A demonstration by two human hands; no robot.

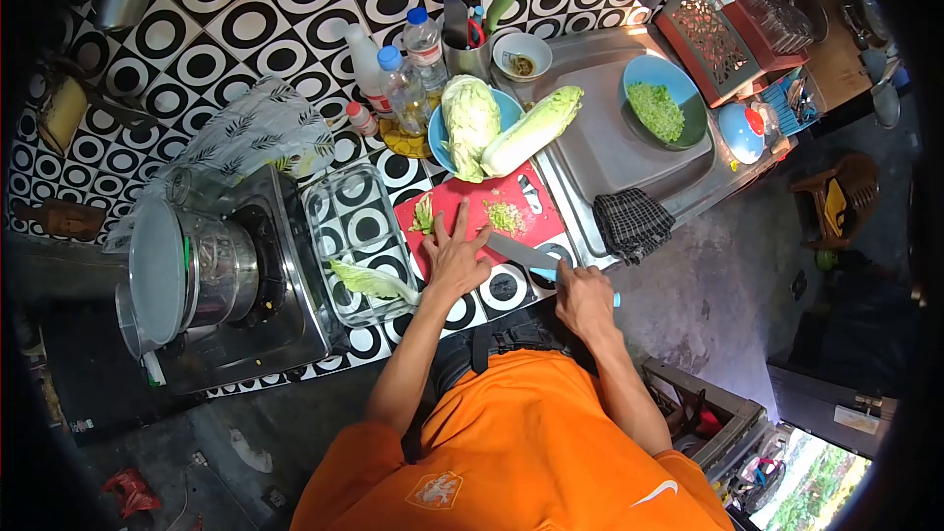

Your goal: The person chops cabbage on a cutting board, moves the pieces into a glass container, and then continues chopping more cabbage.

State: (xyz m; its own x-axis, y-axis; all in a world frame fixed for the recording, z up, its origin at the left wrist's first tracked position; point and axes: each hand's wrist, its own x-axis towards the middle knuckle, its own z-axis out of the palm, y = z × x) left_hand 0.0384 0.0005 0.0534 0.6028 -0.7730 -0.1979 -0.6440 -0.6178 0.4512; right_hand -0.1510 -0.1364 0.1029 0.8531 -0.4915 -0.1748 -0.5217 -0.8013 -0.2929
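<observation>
A red cutting board (476, 195) lies on the patterned counter in front of me. My left hand (456, 261) rests on it with fingers spread and fingertips down on the surface. In my right hand (586, 297) is a knife (519, 250), its blade pointing left across the board's near right part, close to my left fingers. Chopped greens (505, 218) form a small pile beyond the blade. Another bit of cut leaf (423, 213) sits at the board's left. Behind the board, two napa cabbages (470, 126) lie on a blue bowl (440, 145).
Left of the board, a glass dish (341, 208) holds a cabbage leaf (372, 282). Pots (157, 256) stand on the stove further left. The sink (600, 152) at right carries a bowl of shredded greens (654, 110) and a dark checked cloth (632, 223). Bottles (398, 79) stand at the back.
</observation>
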